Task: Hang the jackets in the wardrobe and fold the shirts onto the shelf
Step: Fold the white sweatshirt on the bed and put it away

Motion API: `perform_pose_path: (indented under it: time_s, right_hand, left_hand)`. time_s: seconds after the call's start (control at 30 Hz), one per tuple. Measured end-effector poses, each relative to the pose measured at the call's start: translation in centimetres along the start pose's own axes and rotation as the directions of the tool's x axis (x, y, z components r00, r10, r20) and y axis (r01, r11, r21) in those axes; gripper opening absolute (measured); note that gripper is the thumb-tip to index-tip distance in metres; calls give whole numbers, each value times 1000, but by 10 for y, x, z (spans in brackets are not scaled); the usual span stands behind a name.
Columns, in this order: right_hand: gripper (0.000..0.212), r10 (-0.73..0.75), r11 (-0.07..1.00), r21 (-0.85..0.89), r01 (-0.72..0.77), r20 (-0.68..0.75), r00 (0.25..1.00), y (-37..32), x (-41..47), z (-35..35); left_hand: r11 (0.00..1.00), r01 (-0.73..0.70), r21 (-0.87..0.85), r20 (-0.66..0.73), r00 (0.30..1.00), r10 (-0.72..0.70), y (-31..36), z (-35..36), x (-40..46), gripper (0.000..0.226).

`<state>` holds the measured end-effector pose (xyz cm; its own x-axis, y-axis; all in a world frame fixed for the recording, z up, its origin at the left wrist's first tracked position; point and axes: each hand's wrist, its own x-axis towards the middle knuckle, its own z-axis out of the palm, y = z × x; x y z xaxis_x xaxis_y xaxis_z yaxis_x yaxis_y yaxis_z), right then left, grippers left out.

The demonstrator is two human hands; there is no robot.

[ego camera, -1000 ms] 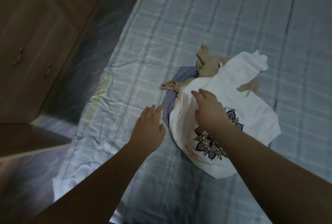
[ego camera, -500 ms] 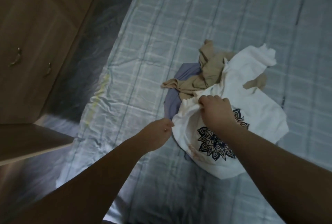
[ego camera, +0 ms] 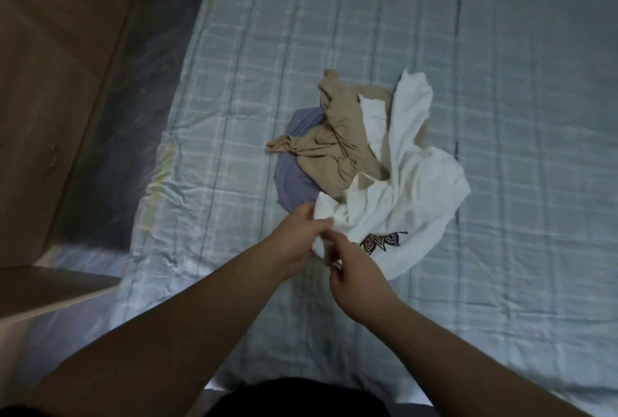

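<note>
Both hands have come together: the left hand (ego camera: 294, 242) and right hand (ego camera: 354, 279) now pinch the white shirt (ego camera: 414, 189), pulled toward 6 o'clock off the pile, so folding can begin.

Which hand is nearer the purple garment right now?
Left. The left hand grips the white shirt just below the purple garment; the right hand holds the shirt lower, farther away.

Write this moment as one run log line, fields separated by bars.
left hand: grips white shirt | right hand: pinches same shirt | tan garment: on bed
</note>
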<state>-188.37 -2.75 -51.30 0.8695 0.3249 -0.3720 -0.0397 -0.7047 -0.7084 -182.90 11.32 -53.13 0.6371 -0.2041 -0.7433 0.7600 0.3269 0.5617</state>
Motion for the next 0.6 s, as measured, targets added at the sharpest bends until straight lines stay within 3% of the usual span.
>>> perform_pose_path:
  time_s: [0.07,0.1,0.2,0.3,0.47,0.6]
  right_hand:
    - [52,-65,998,9,65,67,996,1,-10,-1]
    - [48,-86,996,7,86,36,996,1,-13,-3]
    - [34,-1,1000,12,4,-195,981,3,-14,-19]
    - [44,-1,999,-38,-13,-325,946,5,-15,-32]
    - [56,95,990,-98,-101,-61,994,18,-20,-19]
    - [62,265,963,-47,-265,-11,964,44,-30,6]
  left_hand:
    - [984,-103,145,-73,991,115,2,-6,-7,33]
    - [975,-144,167,-73,985,158,5,-9,-14,31]
    - [967,-208,144,-23,977,213,13,-16,-34,29]
    - [982,-175,73,6,985,175,15,-22,-55,32]
    - [987,-158,-41,-116,982,152,1,-34,-71,17]
    - [955,-99,-279,-337,942,0,-15,-55,-59,28]
